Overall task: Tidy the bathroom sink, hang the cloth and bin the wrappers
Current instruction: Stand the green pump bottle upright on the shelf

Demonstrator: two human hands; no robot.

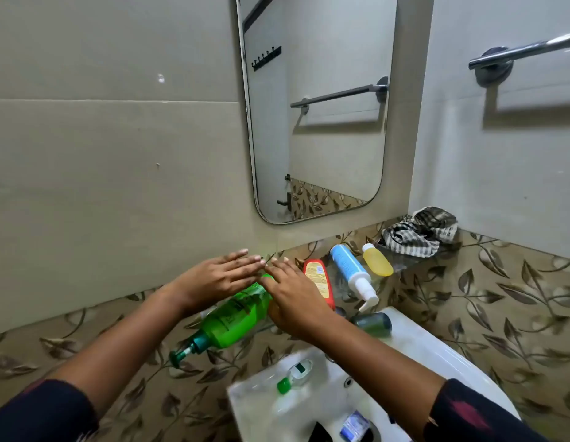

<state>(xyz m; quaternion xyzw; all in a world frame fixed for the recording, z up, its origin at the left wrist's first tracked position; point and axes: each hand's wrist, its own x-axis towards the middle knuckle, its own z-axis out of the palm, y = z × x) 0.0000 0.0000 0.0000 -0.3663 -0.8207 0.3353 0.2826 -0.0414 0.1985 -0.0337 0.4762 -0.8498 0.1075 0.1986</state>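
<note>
A green pump bottle (227, 320) lies tilted between my hands, pump pointing down-left. My left hand (218, 280) rests flat on its upper side with fingers stretched out. My right hand (293, 296) presses against its base end, fingers also straight. Neither hand is closed around it. On a glass shelf lie an orange bottle (318, 279), a blue-and-white pump bottle (352, 271) and a yellow bottle (377, 260). A checked cloth (420, 231) is crumpled in the corner. A blue wrapper (353, 425) lies in the white sink (452, 355).
A small clear bottle with a green cap (294, 376) lies on the sink rim, and a dark green bottle (373, 323) lies near the sink's back edge. A chrome towel bar (526, 49) is on the right wall. A mirror (315, 106) hangs above the shelf.
</note>
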